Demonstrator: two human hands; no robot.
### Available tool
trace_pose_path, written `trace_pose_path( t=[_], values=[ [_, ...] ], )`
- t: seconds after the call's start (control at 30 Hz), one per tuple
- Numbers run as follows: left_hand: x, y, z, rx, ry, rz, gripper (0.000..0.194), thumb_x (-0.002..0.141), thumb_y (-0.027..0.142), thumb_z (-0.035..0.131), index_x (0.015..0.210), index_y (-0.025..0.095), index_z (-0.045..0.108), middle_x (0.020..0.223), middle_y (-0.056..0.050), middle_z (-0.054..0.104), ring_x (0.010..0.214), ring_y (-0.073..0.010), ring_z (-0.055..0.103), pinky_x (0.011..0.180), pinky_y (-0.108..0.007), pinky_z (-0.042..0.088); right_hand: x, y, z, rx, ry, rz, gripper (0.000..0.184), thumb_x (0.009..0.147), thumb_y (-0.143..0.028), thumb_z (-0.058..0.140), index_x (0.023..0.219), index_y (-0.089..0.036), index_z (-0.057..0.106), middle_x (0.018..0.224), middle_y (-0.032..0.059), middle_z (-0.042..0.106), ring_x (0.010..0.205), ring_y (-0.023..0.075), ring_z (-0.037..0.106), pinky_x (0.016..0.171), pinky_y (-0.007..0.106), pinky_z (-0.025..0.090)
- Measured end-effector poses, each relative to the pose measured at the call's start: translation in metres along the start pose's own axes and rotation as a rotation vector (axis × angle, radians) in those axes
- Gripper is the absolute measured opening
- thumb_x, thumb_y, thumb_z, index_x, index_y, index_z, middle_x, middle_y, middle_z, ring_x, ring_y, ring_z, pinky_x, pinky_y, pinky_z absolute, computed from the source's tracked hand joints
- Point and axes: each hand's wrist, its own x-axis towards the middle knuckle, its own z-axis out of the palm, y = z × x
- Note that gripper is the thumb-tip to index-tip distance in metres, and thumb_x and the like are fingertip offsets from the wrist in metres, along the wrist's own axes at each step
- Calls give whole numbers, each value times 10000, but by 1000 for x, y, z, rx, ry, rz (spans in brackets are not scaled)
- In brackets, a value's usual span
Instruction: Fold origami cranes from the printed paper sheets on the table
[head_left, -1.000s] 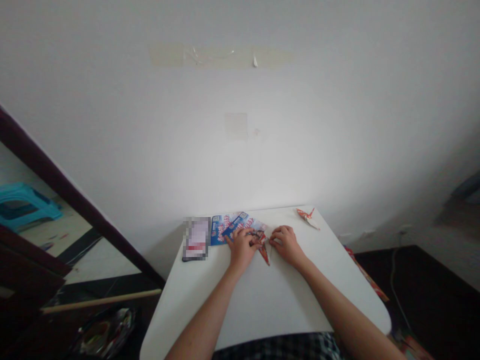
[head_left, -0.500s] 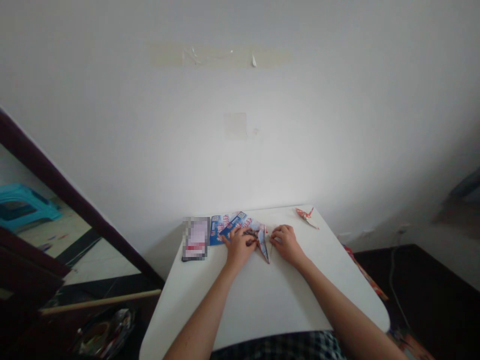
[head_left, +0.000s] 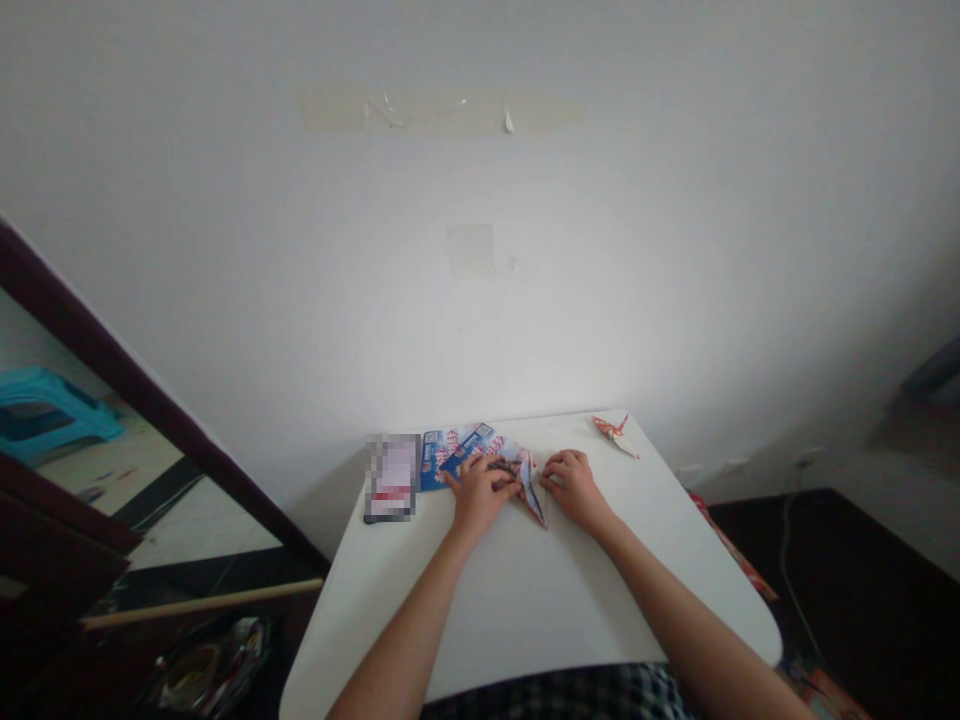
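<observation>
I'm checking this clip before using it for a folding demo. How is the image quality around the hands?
In the head view, the light is soft and dim, with no harsh glare on the white table; the folded paper between the left hand and right hand looks small and soft; a pixelated block hides one item; the wide lens tilts the dark frame.

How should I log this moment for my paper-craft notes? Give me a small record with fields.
Left hand: fingers curled onto the left side of the folded paper
Right hand: fingertips at the right side of the folded paper
Folded paper: pointed, with blue and red print, between the hands
Beside left hand: blue printed sheet, partly under it
Farther left: pixelated rectangular item
Far right: red and white origami crane
Surface: white table
</observation>
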Motion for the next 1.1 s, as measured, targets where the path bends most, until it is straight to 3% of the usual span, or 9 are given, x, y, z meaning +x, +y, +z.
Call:
trace_pose_path(
  t=[0.37, 0.8, 1.1],
  values=[
    [-2, 3, 5, 73, 9, 18, 90, 747, 377, 821, 801, 317, 782, 1352, -1, 660, 1388, -349, 399, 1144, -782, 55, 1, -3, -2, -12, -7, 7, 70, 857, -227, 693, 855, -227, 763, 1022, 89, 685, 1097, 270, 528, 978, 420, 432],
    [-5, 10, 8, 119, 3, 24, 109, 860, 211, 677, 874, 282, 759, 1452, -6, 593, 1447, -351, 333, 1147, -801, 57, 0, -3, 2, -9, -4, -9, 60, 860, -239, 698, 852, -234, 757, 1018, 81, 681, 1101, 266, 520, 982, 411, 423],
    [-4, 10, 6, 164, -3, 13, 63, 852, 255, 695, 872, 258, 755, 1483, -38, 559, 1447, -367, 330, 1135, -819, 61, 0, -7, -2, -13, -17, -13, 69, 870, -248, 689, 859, -238, 756, 1019, 81, 678, 1094, 263, 532, 969, 404, 432]
  ],
)
